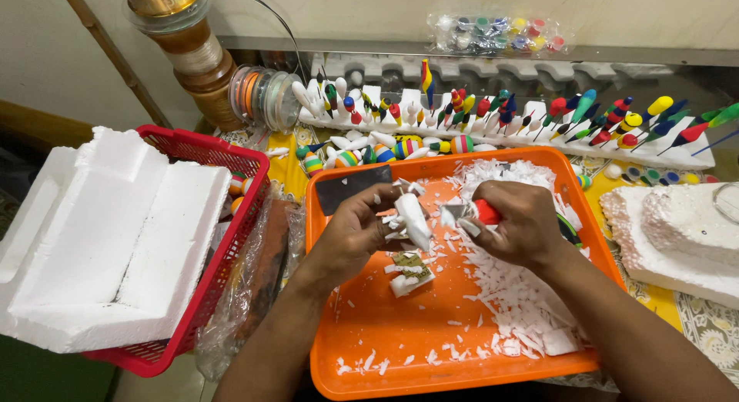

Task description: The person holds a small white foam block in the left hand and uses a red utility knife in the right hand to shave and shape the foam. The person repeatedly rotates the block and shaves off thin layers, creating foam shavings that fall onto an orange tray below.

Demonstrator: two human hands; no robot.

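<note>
My left hand (356, 233) grips a small white foam piece (413, 220), carved to a tapered oval, over an orange tray (400, 325). My right hand (519, 221) holds a small knife with a red handle (485, 211), its blade against the foam piece. White foam shavings (516, 294) cover the tray's right half. A small foam block with a patterned top (412, 273) lies just below the hands. A dark flat card (350, 188) lies at the tray's upper left corner.
A red basket (223, 240) at left carries large foam packing pieces (108, 240). A foam rack (500, 133) behind the tray holds several painted fishing floats. More foam (677, 233) lies at right. Line spools (265, 94), a paint pot set (496, 33) and crumpled plastic (262, 279) are nearby.
</note>
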